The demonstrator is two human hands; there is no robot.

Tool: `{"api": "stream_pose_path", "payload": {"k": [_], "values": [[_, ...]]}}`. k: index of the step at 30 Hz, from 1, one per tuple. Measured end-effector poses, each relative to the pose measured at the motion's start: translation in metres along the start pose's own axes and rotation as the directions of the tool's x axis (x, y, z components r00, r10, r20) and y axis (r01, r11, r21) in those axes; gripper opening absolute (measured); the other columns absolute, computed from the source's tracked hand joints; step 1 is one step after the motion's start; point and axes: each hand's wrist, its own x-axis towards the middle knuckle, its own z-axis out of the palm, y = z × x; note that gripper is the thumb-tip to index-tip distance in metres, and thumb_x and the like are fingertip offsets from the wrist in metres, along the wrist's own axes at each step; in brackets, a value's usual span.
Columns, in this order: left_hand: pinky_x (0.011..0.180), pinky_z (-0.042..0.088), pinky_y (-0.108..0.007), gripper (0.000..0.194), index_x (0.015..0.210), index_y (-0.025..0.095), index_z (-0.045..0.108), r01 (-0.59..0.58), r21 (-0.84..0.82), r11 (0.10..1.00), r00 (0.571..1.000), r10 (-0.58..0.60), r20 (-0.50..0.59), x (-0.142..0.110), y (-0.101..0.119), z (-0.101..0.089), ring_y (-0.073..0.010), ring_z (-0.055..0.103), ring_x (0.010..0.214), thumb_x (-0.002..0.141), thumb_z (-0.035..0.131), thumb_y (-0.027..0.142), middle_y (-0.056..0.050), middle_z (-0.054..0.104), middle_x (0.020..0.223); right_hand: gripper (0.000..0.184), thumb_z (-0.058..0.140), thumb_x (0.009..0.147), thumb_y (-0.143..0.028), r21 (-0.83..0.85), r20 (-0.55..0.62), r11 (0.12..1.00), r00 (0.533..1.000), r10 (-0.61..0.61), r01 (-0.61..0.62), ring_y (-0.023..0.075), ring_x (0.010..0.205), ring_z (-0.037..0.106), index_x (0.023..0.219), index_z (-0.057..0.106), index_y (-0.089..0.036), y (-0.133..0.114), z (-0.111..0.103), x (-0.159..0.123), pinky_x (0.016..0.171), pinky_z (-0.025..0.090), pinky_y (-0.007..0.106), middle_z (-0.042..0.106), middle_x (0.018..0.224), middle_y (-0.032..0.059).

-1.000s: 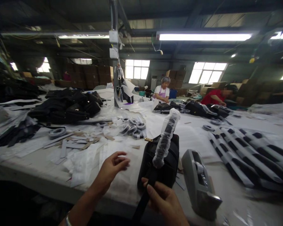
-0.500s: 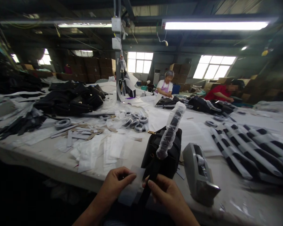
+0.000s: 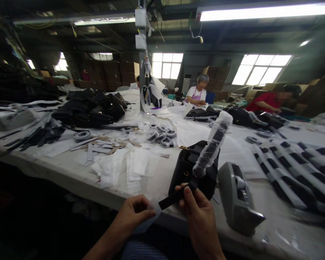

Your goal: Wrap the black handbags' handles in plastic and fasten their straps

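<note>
A black handbag [image 3: 191, 173] stands near the table's front edge, its strap partly wrapped in clear plastic film [image 3: 212, 144] and rising to the upper right. My right hand [image 3: 197, 209] pinches the bare black strap end [image 3: 173, 198] just in front of the bag. My left hand [image 3: 134, 213] is closed on a thin translucent plastic sheet [image 3: 148, 220] beside the strap end, at the table edge.
A grey tape dispenser [image 3: 237, 196] sits right of the bag. White plastic sheets [image 3: 124, 166], tape rolls [image 3: 162, 136] and paper scraps lie left of it. Black bags [image 3: 89, 108] are piled far left, wrapped straps [image 3: 292, 169] lie right. Two people work across the table.
My left hand came in from the table to the strap end holding a plastic sheet. The strap end now points left, held by my right hand. The view shifted left.
</note>
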Motion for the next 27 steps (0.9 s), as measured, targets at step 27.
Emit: {"api": "stream_pose_path", "payload": {"k": [27], "values": [[0.057, 0.043, -0.022, 0.028, 0.076, 0.013, 0.077, 0.049, -0.012, 0.999, 0.999, -0.049, -0.007, -0.004, 0.002, 0.010, -0.0149, 0.061, 0.061, 0.064, 0.084, 0.037, -0.004, 0.073, 0.067, 0.039, 0.068, 0.082, -0.052, -0.369, 0.004, 0.929, 1.000, -0.012, 0.013, 0.0141, 0.061, 0.056, 0.099, 0.075, -0.018, -0.016, 0.007, -0.001, 0.059, 0.045, 0.025, 0.071, 0.075, 0.0036]]}}
